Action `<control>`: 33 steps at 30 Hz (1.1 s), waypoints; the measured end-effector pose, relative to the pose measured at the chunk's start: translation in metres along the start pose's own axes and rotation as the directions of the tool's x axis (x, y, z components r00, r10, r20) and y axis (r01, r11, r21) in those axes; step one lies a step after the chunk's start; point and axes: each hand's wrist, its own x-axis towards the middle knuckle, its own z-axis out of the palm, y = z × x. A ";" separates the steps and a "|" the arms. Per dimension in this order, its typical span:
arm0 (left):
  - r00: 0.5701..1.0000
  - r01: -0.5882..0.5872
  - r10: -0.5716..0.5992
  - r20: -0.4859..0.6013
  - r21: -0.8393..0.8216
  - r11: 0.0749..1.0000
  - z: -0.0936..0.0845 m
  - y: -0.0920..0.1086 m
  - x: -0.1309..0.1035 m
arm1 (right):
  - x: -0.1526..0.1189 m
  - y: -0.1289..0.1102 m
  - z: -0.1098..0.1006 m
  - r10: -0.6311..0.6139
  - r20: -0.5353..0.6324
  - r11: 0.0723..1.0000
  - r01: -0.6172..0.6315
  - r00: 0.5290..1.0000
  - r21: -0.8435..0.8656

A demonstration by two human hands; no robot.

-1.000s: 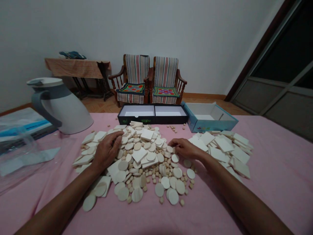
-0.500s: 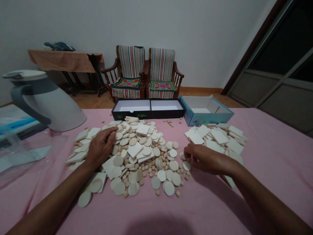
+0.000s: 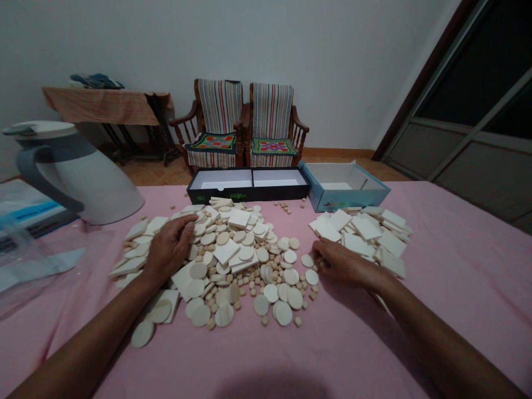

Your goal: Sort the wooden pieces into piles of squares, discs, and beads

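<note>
My left hand [image 3: 169, 246] rests on the left side of a big heap of pale wooden pieces, its fingers stretched out and nothing visibly gripped. Round wooden discs [image 3: 198, 270], square wooden tiles [image 3: 226, 252] and small wooden cubes [image 3: 252, 285] are mixed in that heap. Right of it, my right hand [image 3: 338, 263] is low over the cloth with its fingertips curled down and pressed together. Whatever they hold, if anything, is hidden. A wooden disc [image 3: 311, 277] lies just below those fingertips, and a separate pile of square tiles [image 3: 366, 228] spreads behind the hand.
A black two-section box [image 3: 272, 193] and a light blue box [image 3: 349, 198] stand behind the heaps. At left are a white and grey jug [image 3: 103, 185] and clear plastic wrapping [image 3: 45, 266]. Pink cloth [image 3: 187, 366] covers the table; two wooden armchairs [image 3: 272, 111] stand beyond.
The view has shifted slightly. My right hand stays by the loose discs, its fingers drawn a little closer together and lower. My left hand keeps its place on the heap.
</note>
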 end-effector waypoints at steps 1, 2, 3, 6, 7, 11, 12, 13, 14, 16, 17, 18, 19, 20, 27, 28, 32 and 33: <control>1.000 0.003 -0.003 0.002 0.002 1.000 0.000 0.000 0.000 | 0.003 0.001 -0.003 0.000 -0.023 1.000 0.001 1.000 0.022; 1.000 0.004 -0.004 0.003 0.004 1.000 0.000 0.001 0.000 | 0.008 0.001 -0.006 0.000 -0.052 0.999 0.002 0.999 0.038; 1.000 0.003 -0.003 0.001 0.003 1.000 -0.001 0.001 0.000 | 0.014 0.001 -0.008 0.003 -0.080 0.999 0.000 0.997 0.046; 1.000 -0.004 0.004 -0.001 -0.004 1.000 -0.001 0.000 0.000 | 0.041 0.001 -0.012 0.042 -0.149 0.999 -0.038 0.988 0.029; 1.000 -0.005 0.005 0.001 -0.007 1.000 -0.001 0.000 0.000 | 0.053 0.002 -0.012 0.058 -0.168 0.998 -0.055 0.984 0.022; 1.000 -0.009 0.009 -0.003 -0.014 1.000 0.000 -0.001 -0.001 | 0.106 0.006 -0.014 0.130 -0.255 0.991 -0.131 0.958 0.011; 1.000 -0.012 0.012 -0.005 -0.013 1.000 0.000 -0.001 -0.001 | 0.118 0.007 -0.016 0.153 -0.281 0.988 -0.156 0.947 0.011; 1.000 -0.015 0.015 -0.007 -0.010 1.000 0.001 -0.001 -0.001 | 0.128 0.009 -0.018 0.176 -0.311 0.983 -0.182 0.934 0.013; 1.000 -0.017 0.017 -0.009 -0.008 1.000 0.001 -0.001 -0.002 | 0.137 0.010 -0.021 0.197 -0.341 0.979 -0.204 0.919 0.016; 1.000 -0.023 0.022 -0.013 -0.006 1.000 0.001 -0.001 -0.002 | 0.148 0.012 -0.027 0.221 -0.391 0.973 -0.230 0.893 0.025; 1.000 -0.025 0.025 -0.014 -0.008 1.000 0.001 -0.001 -0.002 | 0.149 0.013 -0.029 0.222 -0.406 0.973 -0.230 0.887 0.030; 0.999 -0.028 0.028 -0.016 -0.012 1.000 0.000 0.000 -0.002 | 0.148 0.012 -0.031 0.218 -0.412 0.974 -0.224 0.885 0.033; 0.999 -0.030 0.030 -0.016 -0.014 0.999 0.000 0.000 -0.002 | 0.144 0.012 -0.032 0.208 -0.411 0.977 -0.212 0.888 0.036; 0.999 -0.030 0.030 -0.014 -0.014 0.999 0.000 0.000 -0.002 | 0.137 0.010 -0.032 0.195 -0.403 0.980 -0.197 0.894 0.039; 1.000 -0.022 0.022 -0.014 -0.013 1.000 0.001 -0.001 -0.002 | 0.047 -0.003 -0.025 -0.024 -0.074 0.995 0.031 0.997 0.093; 1.000 -0.017 0.017 -0.011 -0.013 1.000 0.001 -0.001 -0.002 | 0.033 -0.005 -0.024 -0.055 -0.014 0.993 0.056 0.998 0.108; 1.000 -0.014 0.014 -0.006 -0.011 1.000 0.000 0.000 -0.001 | -0.005 -0.010 -0.015 -0.052 0.075 0.993 0.043 0.996 0.109; 1.000 -0.018 0.018 -0.006 -0.009 1.000 -0.001 0.001 -0.001 | -0.009 -0.012 -0.011 -0.037 0.060 0.996 0.032 0.998 0.085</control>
